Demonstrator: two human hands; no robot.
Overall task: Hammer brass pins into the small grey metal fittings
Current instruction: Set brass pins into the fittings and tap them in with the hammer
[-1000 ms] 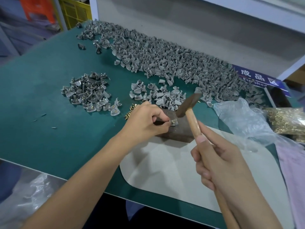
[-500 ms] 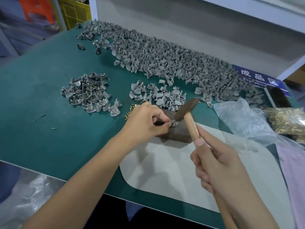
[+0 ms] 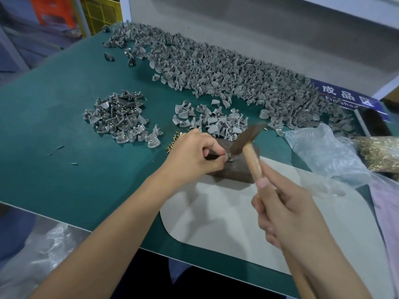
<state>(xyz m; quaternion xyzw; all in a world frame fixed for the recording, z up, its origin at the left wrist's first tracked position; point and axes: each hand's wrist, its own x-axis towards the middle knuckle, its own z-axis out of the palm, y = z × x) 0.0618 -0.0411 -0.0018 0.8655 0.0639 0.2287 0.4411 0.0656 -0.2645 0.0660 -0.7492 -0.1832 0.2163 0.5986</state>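
- Centrally, left hand (image 3: 192,155) pinches a grey fitting (image 3: 229,159) on the dark block (image 3: 235,167).
- Right hand (image 3: 287,214) grips the hammer (image 3: 248,140), head touching it.
- Fitting piles (image 3: 216,67), loose brass pins (image 3: 172,143), plastic bag (image 3: 323,152) crowd the worktop (image 3: 54,117).

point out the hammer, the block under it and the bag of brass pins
hammer (image 3: 251,157), head view, on the wooden handle below the head
block (image 3: 241,169), head view, on its front face
bag of brass pins (image 3: 380,154), head view, on the pins inside
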